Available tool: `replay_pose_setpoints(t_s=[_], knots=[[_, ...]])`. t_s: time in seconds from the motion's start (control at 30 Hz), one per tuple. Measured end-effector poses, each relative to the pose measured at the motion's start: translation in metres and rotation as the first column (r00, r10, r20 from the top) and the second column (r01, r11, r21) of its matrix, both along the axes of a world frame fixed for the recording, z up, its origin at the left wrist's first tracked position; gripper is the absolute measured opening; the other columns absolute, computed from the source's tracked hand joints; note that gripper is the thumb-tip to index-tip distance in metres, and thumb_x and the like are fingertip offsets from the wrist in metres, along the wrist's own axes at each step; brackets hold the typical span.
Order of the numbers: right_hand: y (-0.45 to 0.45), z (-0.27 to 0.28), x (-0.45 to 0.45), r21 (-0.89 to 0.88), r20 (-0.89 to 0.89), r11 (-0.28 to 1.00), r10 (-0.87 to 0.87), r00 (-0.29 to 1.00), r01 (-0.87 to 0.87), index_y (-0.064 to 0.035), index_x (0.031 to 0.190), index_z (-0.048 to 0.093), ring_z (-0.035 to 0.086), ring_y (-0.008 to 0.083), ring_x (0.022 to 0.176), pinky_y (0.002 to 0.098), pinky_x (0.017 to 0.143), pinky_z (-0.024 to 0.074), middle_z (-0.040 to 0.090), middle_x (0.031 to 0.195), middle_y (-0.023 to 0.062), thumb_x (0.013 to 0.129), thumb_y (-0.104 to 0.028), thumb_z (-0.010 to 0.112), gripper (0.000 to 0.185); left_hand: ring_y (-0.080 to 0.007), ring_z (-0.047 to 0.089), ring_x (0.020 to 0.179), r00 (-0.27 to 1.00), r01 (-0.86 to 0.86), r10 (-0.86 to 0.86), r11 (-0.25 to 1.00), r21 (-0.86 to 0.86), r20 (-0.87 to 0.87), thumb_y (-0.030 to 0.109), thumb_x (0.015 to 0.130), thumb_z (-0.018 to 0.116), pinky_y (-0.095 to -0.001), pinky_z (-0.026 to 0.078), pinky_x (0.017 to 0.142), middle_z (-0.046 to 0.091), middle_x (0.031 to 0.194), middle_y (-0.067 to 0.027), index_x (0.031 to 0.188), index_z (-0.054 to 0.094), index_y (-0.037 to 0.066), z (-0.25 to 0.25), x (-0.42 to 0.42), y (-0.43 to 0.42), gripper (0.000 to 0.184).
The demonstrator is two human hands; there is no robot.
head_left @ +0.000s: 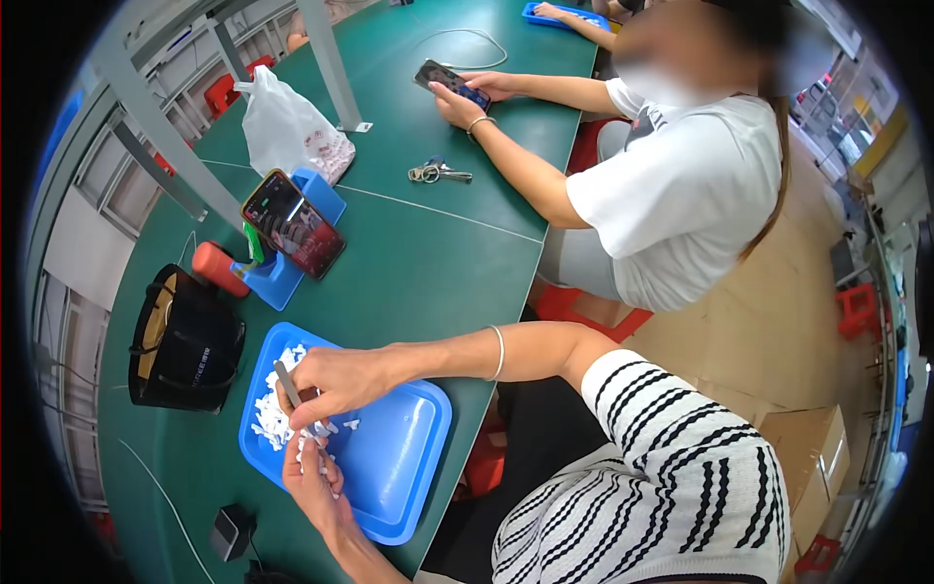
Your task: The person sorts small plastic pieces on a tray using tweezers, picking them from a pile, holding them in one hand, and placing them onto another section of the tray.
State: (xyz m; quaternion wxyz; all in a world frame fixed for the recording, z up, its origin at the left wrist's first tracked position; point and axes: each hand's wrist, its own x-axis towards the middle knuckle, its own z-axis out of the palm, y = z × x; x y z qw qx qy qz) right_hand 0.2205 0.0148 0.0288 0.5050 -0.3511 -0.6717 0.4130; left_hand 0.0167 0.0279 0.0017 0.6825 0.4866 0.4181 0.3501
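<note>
My right hand (341,382) is closed around a slim grey metal tool (285,380), whose working end is hidden by my fingers. Just below it, my left hand (313,479) is pinched shut on a small white piece, partly covered by the fingertips. Both hands meet over the left side of a blue tray (423,467). Heaped there are many small white pieces (269,414), knobbly in shape, with a few strays toward the middle.
On the green table, a phone (294,226) leans on a blue holder (270,282) beside a red cylinder (220,270). Around them are a black bag (187,341), white plastic bag (287,122), keys (438,173) and small black box (232,531). A seated person (681,185) holds another phone.
</note>
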Motion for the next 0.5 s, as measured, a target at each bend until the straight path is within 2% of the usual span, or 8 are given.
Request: replay_pose_setpoints(t_s=[0.1,0.17,0.33,0.43,0.5], knots=[[-0.001,0.0044,0.0011,-0.021,-0.017,1.0,0.005,1.0,-0.006,0.0037,0.078,0.061,0.064,0.0154,0.063,0.0291,0.059,0.0498,0.063,0.068,0.01,0.084,-0.02,0.061,0.024,-0.0014,0.036,0.042,1.0,-0.025,0.025,1.0,0.007,-0.002,0.014,0.092,0.056,-0.0156,0.023,0.033,0.058,0.078,-0.0033,0.106,0.058,-0.001,-0.0004,0.0005,-0.0009,0.021],[-0.003,0.0055,0.0,-0.081,-0.171,0.995,-0.064,0.983,0.051,0.0017,0.084,0.064,0.059,0.0145,0.065,0.0304,0.06,0.0458,0.062,0.072,0.008,0.084,-0.019,0.063,0.021,-0.0015,0.036,0.042,0.999,-0.042,0.042,0.999,0.011,0.004,0.014,0.092,0.055,-0.0156,0.023,0.033,0.058,0.077,-0.0032,0.107,0.058,0.0,0.0003,0.0006,-0.0003,0.02],[-0.0013,0.0049,0.0021,0.033,-0.072,0.997,-0.072,0.995,0.075,0.0026,0.084,0.064,0.063,0.0163,0.065,0.0297,0.061,0.0483,0.064,0.073,0.0098,0.083,-0.018,0.064,0.021,-0.0014,0.037,0.043,1.0,0.025,-0.025,1.0,-0.004,-0.009,0.013,0.093,0.055,-0.0148,0.023,0.033,0.059,0.081,-0.0046,0.109,0.057,-0.001,0.004,0.0018,-0.002,0.021],[0.0016,0.0033,0.0009,0.117,-0.007,0.988,-0.099,0.995,0.099,0.004,0.086,0.064,0.066,0.0183,0.066,0.0298,0.06,0.0509,0.065,0.072,0.0114,0.082,-0.017,0.063,0.021,-0.0014,0.038,0.043,0.999,-0.032,0.032,0.999,0.0,-0.03,0.011,0.094,0.054,-0.0146,0.024,0.033,0.06,0.081,-0.0058,0.111,0.056,-0.001,0.0034,0.0018,-0.0019,0.021],[0.0002,0.0029,0.0017,0.02,-0.034,0.996,-0.083,0.996,0.084,0.0035,0.086,0.063,0.064,0.0167,0.065,0.0294,0.059,0.0498,0.064,0.073,0.0107,0.083,-0.014,0.063,0.018,-0.0016,0.039,0.044,0.998,-0.054,0.053,0.998,-0.024,-0.03,0.01,0.093,0.054,-0.0145,0.024,0.033,0.06,0.081,-0.0071,0.111,0.055,-0.001,0.0016,0.0014,0.0003,0.021]])
